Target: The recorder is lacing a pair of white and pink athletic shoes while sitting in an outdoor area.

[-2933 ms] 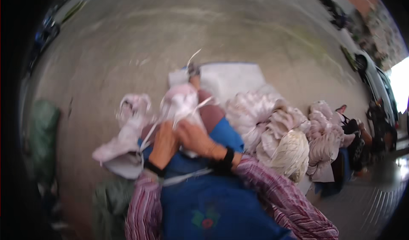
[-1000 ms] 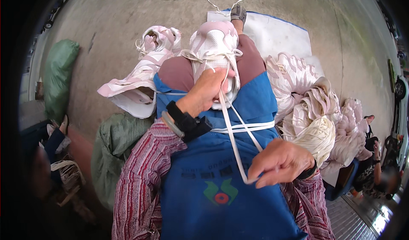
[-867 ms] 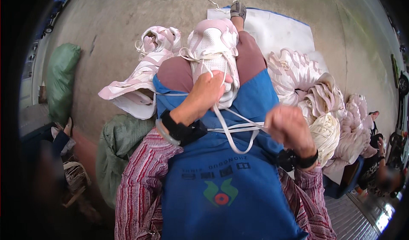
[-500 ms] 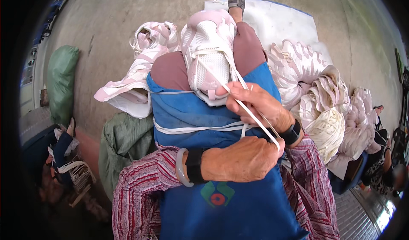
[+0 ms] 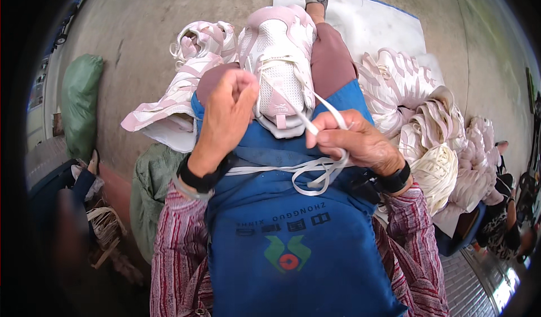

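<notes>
A pink and white shoe upper (image 5: 280,63) rests on my lap, over my blue apron (image 5: 293,227). My left hand (image 5: 228,111) is closed beside the upper's left edge, gripping one end of a white flat lace (image 5: 307,173). My right hand (image 5: 352,142) pinches the same lace just below the upper's tongue, and the lace loops down across the apron between both hands. Both wrists wear dark bands.
More pink and white uppers (image 5: 180,86) lie heaped on the concrete at my left. A pile of white and pink uppers (image 5: 434,142) stacks along my right. A white sheet (image 5: 372,24) lies ahead, a green sack (image 5: 79,103) far left, and another person (image 5: 507,227) sits at right.
My left hand has risen from the apron to the upper's left side. My right hand has moved down and now pinches the lace below the tongue, with the slack looped across the apron.
</notes>
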Tool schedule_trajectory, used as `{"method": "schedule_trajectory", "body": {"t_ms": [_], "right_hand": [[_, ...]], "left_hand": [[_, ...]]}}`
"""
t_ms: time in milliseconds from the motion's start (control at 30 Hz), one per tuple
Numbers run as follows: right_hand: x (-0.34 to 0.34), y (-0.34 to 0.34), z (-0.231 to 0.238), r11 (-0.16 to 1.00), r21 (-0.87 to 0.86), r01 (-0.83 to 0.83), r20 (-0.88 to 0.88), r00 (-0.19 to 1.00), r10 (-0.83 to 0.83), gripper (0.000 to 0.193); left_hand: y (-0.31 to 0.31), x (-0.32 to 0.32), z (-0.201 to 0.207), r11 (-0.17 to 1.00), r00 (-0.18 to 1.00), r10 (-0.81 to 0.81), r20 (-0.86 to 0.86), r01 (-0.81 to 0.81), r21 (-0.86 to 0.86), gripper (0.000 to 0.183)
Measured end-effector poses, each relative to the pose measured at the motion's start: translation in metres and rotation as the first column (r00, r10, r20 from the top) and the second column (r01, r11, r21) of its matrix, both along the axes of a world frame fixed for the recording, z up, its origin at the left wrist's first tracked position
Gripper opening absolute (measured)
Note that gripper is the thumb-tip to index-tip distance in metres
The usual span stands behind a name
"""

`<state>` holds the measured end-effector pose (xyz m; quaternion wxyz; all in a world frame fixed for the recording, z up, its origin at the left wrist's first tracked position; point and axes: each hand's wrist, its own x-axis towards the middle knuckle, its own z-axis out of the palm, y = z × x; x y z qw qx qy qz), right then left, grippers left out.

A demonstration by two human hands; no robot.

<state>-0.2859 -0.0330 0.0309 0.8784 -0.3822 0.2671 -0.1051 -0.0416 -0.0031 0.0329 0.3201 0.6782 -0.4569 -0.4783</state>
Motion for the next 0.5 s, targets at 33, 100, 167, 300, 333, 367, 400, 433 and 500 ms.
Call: {"method": "schedule_trajectory", "body": {"t_ms": [33,100,167,300,333,367,400,433,500], "right_hand": [[0.005,0.001,0.003,0.999,-0.011,-0.030,-0.028,0.999,0.030,0.018],[0.011,0.001,0.010,0.998,-0.002,-0.057,-0.032,0.998,0.057,0.018],[0.019,0.001,0.016,0.996,0.003,-0.086,-0.038,0.996,0.086,0.018],[0.025,0.002,0.019,0.991,-0.100,-0.089,-0.077,0.994,0.082,0.019],[0.025,0.002,0.018,0.992,-0.088,-0.085,-0.075,0.994,0.078,0.018],[0.025,0.003,0.016,0.994,-0.077,-0.082,-0.073,0.994,0.076,0.018],[0.026,0.003,0.015,0.994,-0.075,-0.083,-0.072,0.994,0.078,0.018],[0.027,0.004,0.013,0.995,-0.063,-0.075,-0.047,0.996,0.072,0.018],[0.027,0.005,0.011,0.997,-0.049,-0.066,-0.025,0.998,0.065,0.018]], "left_hand": [[-0.010,0.001,-0.007,0.997,0.993,0.011,0.117,-0.001,-0.083,0.017],[-0.018,0.001,-0.014,0.986,0.973,0.029,0.227,0.010,-0.168,0.016],[-0.023,0.000,-0.019,0.971,0.921,-0.018,0.389,0.110,-0.215,0.014],[-0.026,0.001,-0.022,0.933,0.877,-0.018,0.479,0.187,-0.308,0.011],[-0.027,0.002,-0.022,0.931,0.862,-0.025,0.506,0.204,-0.302,0.010],[-0.028,0.002,-0.023,0.930,0.846,-0.031,0.532,0.220,-0.295,0.008],[-0.028,0.002,-0.023,0.931,0.846,-0.030,0.533,0.218,-0.293,0.008],[-0.029,0.003,-0.023,0.941,0.871,-0.048,0.489,0.204,-0.270,0.008],[-0.032,0.003,-0.024,0.950,0.895,-0.065,0.442,0.191,-0.246,0.009]]}}
